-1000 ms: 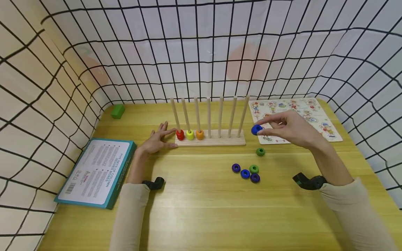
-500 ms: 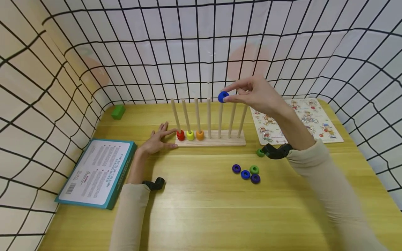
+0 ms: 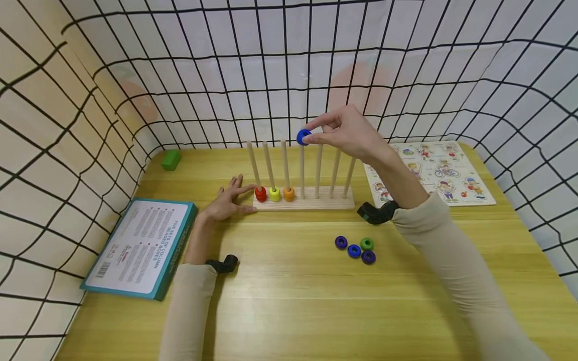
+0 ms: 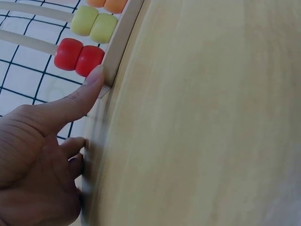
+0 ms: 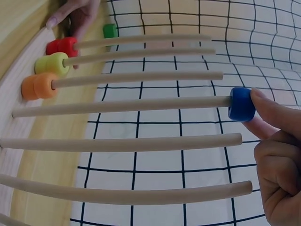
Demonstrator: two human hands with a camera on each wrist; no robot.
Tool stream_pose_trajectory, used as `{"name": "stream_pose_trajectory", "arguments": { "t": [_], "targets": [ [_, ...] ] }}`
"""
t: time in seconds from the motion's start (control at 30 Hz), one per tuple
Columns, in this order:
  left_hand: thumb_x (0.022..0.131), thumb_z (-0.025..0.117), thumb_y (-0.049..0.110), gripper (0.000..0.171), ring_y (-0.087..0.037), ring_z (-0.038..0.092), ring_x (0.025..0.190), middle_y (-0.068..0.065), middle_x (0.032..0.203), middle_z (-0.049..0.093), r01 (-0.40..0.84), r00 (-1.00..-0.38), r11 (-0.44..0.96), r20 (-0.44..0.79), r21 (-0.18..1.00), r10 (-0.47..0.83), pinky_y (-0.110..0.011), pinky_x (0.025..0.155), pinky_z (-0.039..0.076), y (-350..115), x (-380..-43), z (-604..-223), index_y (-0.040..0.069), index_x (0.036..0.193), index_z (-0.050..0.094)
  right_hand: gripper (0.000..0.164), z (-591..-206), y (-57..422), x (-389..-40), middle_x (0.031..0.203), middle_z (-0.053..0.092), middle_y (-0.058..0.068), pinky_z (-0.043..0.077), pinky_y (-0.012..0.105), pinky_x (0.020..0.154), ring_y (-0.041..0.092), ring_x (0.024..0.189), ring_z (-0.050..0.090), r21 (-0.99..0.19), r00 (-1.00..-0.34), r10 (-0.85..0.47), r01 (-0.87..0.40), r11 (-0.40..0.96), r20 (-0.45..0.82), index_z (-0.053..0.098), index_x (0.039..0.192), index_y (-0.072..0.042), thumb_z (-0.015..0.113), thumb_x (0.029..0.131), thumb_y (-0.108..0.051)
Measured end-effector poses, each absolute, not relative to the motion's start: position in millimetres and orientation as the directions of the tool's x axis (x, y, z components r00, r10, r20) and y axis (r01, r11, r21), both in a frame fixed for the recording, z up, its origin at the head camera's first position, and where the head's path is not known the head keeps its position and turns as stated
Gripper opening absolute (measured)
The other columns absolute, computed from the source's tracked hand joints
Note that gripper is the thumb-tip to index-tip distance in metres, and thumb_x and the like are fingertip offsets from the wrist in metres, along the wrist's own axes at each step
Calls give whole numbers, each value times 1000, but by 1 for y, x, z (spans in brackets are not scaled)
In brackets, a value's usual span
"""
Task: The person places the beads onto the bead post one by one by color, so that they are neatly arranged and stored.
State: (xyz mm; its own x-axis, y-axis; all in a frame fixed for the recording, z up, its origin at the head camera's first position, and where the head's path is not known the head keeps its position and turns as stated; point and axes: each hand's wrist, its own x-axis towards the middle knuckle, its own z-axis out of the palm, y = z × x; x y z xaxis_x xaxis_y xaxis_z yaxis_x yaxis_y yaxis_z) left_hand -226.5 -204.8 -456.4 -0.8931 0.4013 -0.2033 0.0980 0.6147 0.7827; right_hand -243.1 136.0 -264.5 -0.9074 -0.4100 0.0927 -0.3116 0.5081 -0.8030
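My right hand (image 3: 349,134) pinches a blue bead (image 5: 241,104) between thumb and finger at the tip of the fourth peg (image 5: 127,105) from the left. The peg's end meets the bead's hole in the right wrist view. My left hand (image 3: 228,199) rests at the left end of the wooden peg rack (image 3: 329,203), its fingers spread and its thumb touching the base's corner. Two red beads (image 4: 79,57), two yellow beads (image 4: 94,24) and two orange beads (image 5: 40,86) sit at the bottoms of the first three pegs.
Loose on the table lie purple beads (image 3: 368,257), a blue bead (image 3: 354,251) and a light green bead (image 3: 367,244). A teal box (image 3: 135,248) is at left, a green block (image 3: 171,160) at back left, a picture board (image 3: 469,188) at right. Black netting surrounds the table.
My right hand has carried the blue bead left and up from near the picture board to the fourth peg's tip. My right wrist now covers the dark green bead. My left hand stays put.
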Motion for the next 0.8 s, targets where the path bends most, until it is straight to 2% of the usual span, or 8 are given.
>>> {"name": "stream_pose_trajectory", "arguments": {
  "t": [0.1,0.17,0.3,0.43,0.63,0.8],
  "targets": [
    [96,75,23,72,-33,-20,161,-16,174,-9,95,-895,609,-200,787,398,-61,125,-23,-206,-226,-456,14,159,42,30,-262,132,-243,109,63,7,34,32,73,21,83,40,-785,-910,-409,-304,540,71,79,117,-10,79,93,-29],
    [95,76,23,72,-32,-20,161,-16,175,-9,94,-897,607,-197,789,396,-61,125,-23,-206,-225,-455,14,159,43,30,-260,129,-243,110,63,8,33,31,71,21,81,39,-773,-913,-405,-296,561,56,79,117,-11,79,93,-29],
    [94,77,22,70,-33,-18,162,-16,175,-6,103,-902,606,-183,789,391,-61,126,-20,-205,-224,-454,13,157,46,30,-259,126,-243,91,51,7,30,31,67,20,75,37,-752,-920,-390,-277,598,28,79,117,-12,79,93,-29],
    [93,78,19,69,-34,-17,162,-17,175,-3,105,-909,593,-165,798,383,-61,127,-19,-204,-224,-455,13,155,49,31,-259,125,-242,85,46,3,30,31,65,19,72,36,-734,-923,-385,-269,623,11,79,118,-12,80,92,-30],
    [92,79,16,67,-32,-17,162,-14,175,-2,70,-921,553,-159,830,355,-60,127,-20,-203,-221,-455,13,153,52,31,-261,124,-242,79,42,1,29,30,63,18,68,36,-724,-923,-385,-266,637,0,79,118,-14,81,91,-31],
    [90,80,14,67,-30,-16,162,-14,175,0,56,-930,518,-144,854,339,-58,127,-20,-203,-220,-456,11,151,54,31,-260,124,-240,82,44,1,28,27,59,16,67,35,-722,-920,-393,-278,633,10,79,119,-15,80,92,-32]
  ]
}}
